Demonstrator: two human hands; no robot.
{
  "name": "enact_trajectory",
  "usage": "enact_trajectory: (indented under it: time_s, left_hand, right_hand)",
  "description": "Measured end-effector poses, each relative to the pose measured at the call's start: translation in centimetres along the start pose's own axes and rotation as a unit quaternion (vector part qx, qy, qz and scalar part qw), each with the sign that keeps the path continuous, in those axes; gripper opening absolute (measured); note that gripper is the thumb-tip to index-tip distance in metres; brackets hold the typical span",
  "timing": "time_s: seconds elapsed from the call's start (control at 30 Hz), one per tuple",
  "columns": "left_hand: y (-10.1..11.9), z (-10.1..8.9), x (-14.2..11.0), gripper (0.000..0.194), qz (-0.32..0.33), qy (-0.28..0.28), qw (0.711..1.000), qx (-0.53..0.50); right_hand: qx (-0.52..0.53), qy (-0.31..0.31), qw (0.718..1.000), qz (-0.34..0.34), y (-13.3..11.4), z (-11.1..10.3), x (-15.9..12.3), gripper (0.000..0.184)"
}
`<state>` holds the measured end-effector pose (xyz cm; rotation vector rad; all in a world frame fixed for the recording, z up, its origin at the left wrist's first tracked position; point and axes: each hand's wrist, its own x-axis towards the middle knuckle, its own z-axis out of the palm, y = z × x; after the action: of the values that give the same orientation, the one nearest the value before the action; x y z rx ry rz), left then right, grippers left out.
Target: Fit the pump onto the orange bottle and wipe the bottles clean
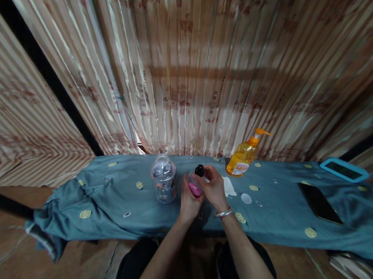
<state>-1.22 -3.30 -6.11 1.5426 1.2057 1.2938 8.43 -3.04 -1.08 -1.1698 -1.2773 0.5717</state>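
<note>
Between my two hands is a small clear bottle with a black top and something pink in its lower part (195,190). My left hand (190,204) wraps round it from the left and below. From the right, my right hand (214,190) presses its fingers against the same bottle near the top; the exact finger contact is partly hidden. An empty-looking clear plastic bottle (164,180) stands upright just left of my left hand. Beyond my right hand stands a pump bottle of orange liquid (242,157). A white scrap (229,186) lies beside my right hand.
A patterned blue-green cloth (121,205) covers the long narrow surface. On the right lie a white disc (246,199), a black phone (319,203) and a blue-framed device (344,169). Striped curtain sheeting (183,73) hangs behind, with dark poles (45,72) at the sides.
</note>
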Motion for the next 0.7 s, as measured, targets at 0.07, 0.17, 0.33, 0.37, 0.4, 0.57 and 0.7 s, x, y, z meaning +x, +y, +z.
enact_trajectory:
  time_s: [0.07,0.17,0.33,0.37,0.4,0.57,0.7]
  left_hand:
    - [0.1,0.0,0.7,0.075,-0.006,-0.004,1.000,-0.001]
    - [0.4,-0.2,0.9,0.074,-0.019,-0.011,1.000,-0.001]
    - [0.9,-0.9,1.0,0.070,-0.026,-0.032,0.999,-0.002]
    - [0.9,-1.1,1.0,0.069,-0.026,-0.035,0.999,0.001]
    - [1.0,-1.2,0.9,0.068,-0.024,-0.037,0.999,0.003]
    - [0.9,-1.4,0.7,0.069,-0.020,-0.033,0.999,-0.006]
    - [0.7,-1.3,0.6,0.070,-0.027,-0.028,0.999,0.002]
  right_hand:
    - [0.005,-0.005,1.000,-0.001,-0.1,-0.1,0.1,0.027]
    - [0.014,-0.021,1.000,0.003,-0.1,-0.2,0.3,0.028]
    - [0.040,-0.086,0.995,0.013,-0.6,-0.8,0.8,0.033]
    - [0.049,-0.109,0.993,0.015,-0.8,-1.0,0.9,0.035]
    - [0.059,-0.131,0.990,0.016,-0.9,-1.2,1.0,0.037]
    - [0.089,-0.156,0.984,0.017,-1.1,-1.7,1.3,0.046]
    - [0.083,-0.094,0.992,0.015,-0.5,-1.5,1.3,0.041]
